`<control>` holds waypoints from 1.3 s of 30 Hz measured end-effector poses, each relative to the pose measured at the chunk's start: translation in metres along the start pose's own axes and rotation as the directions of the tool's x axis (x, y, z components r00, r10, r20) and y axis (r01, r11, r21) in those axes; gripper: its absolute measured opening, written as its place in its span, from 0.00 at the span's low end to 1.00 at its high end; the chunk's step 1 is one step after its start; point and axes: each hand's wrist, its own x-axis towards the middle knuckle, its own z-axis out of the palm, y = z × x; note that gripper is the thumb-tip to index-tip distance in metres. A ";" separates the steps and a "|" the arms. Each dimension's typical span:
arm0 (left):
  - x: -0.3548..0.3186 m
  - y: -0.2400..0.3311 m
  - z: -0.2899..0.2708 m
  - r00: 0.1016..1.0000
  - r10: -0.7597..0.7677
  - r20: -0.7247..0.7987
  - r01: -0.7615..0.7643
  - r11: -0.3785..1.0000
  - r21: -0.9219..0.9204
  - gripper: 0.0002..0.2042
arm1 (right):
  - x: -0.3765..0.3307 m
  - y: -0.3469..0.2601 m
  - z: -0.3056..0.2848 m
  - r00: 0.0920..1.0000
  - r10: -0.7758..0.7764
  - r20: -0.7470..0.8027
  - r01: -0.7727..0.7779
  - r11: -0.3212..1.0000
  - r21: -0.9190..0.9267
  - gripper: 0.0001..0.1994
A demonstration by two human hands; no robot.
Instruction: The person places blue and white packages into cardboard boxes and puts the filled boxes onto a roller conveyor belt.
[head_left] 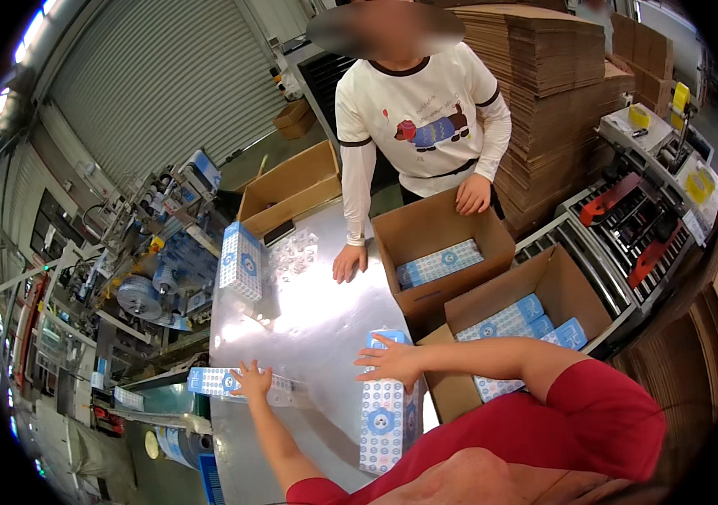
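Observation:
My left hand (251, 380) rests with spread fingers on a blue-and-white patterned pack (223, 383) lying at the left edge of the shiny metal table (308, 320). My right hand (391, 360) lies flat on the top of a tall patterned pack (384, 421) standing near the table's right side. Both arms come in from the lower edge in red sleeves. Neither hand has its fingers closed around a pack.
A person in a white top stands across the table, one hand on the table (348, 262), the other on the rim of an open carton (443, 231) holding packs. A second open carton (536, 295) with packs sits to my right. Another pack (241, 261) stands far left; flat cardboard stacks (544, 93) and a machine (654, 194) lie beyond.

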 end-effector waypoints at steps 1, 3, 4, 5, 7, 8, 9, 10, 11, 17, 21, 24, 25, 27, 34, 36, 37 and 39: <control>-0.001 0.001 0.006 0.999 0.051 -0.007 -0.051 0.999 0.007 0.22 | -0.001 0.000 0.002 1.000 0.002 -0.017 -0.002 1.000 0.004 0.59; -0.004 -0.011 0.019 0.989 0.146 -0.025 -0.146 0.989 0.029 0.21 | -0.002 -0.001 0.002 0.998 -0.001 -0.057 0.002 1.000 0.015 0.58; -0.012 -0.016 0.023 0.977 0.213 -0.021 -0.212 0.977 0.036 0.20 | -0.001 -0.001 0.004 0.998 0.001 -0.067 0.001 0.999 0.033 0.58; -0.027 -0.022 0.029 0.961 0.278 -0.014 -0.277 0.960 0.042 0.19 | -0.001 0.001 0.008 0.998 0.010 -0.063 -0.009 1.000 0.023 0.58; -0.070 -0.039 0.025 0.894 0.439 -0.092 -0.435 0.899 0.056 0.18 | -0.003 -0.004 0.008 0.997 0.025 -0.070 -0.026 1.000 -0.008 0.58; -0.092 -0.043 0.021 0.830 0.534 -0.162 -0.530 0.845 0.066 0.18 | -0.003 -0.007 0.007 0.998 0.061 -0.020 -0.061 0.997 -0.043 0.58; -0.107 -0.044 0.016 0.831 0.526 -0.178 -0.531 0.847 0.023 0.19 | -0.002 -0.011 0.005 0.996 0.089 0.033 -0.086 0.993 -0.076 0.58; -0.121 -0.045 0.011 0.835 0.516 -0.192 -0.529 0.848 -0.020 0.20 | 0.000 -0.014 0.003 0.990 0.115 0.086 -0.106 0.988 -0.109 0.58; -0.134 -0.051 0.007 0.843 0.499 -0.203 -0.520 0.851 -0.066 0.22 | 0.003 -0.019 0.004 0.996 0.027 0.085 -0.017 0.992 -0.123 0.57; -0.058 0.028 -0.004 0.769 0.616 -0.172 -0.593 0.787 0.171 0.51 | 0.009 -0.036 0.014 0.976 -0.219 -0.012 0.217 0.974 -0.066 0.44; -0.024 0.053 0.007 0.896 0.438 -0.069 -0.438 0.899 0.026 0.54 | -0.035 -0.069 -0.027 0.978 -0.193 -0.080 0.186 0.979 -0.085 0.36; -0.018 0.036 0.015 0.986 0.155 -0.066 -0.157 0.987 -0.026 0.53 | -0.107 -0.050 -0.075 0.955 -0.010 -0.296 0.061 0.985 0.163 0.37; -0.017 0.037 0.012 0.990 0.140 -0.006 -0.140 0.988 -0.069 0.53 | -0.142 -0.033 -0.072 0.851 0.035 -0.524 0.080 0.977 0.196 0.37; -0.020 0.028 0.003 0.989 0.096 0.112 -0.081 0.987 -0.137 0.51 | -0.215 -0.012 -0.080 0.769 0.341 -0.541 -0.176 0.926 0.334 0.43; -0.141 0.088 -0.018 0.500 0.756 -0.422 -0.775 0.608 0.172 0.45 | -0.467 -0.019 0.045 0.037 0.987 -0.159 0.585 0.107 0.804 0.39; -0.163 0.102 -0.025 0.446 0.741 -0.502 -0.873 0.484 -0.061 0.43 | -0.473 -0.009 0.060 -0.091 0.991 0.102 0.864 0.027 0.502 0.34; -0.172 0.115 -0.027 0.418 0.724 -0.549 -0.905 0.385 -0.182 0.43 | -0.471 -0.004 0.071 -0.126 0.992 -0.020 0.868 0.120 0.481 0.26; -0.199 0.152 -0.041 0.511 0.576 -0.638 -0.851 0.235 -0.470 0.38 | -0.480 0.020 0.112 -0.445 0.894 0.050 0.715 0.322 0.621 0.23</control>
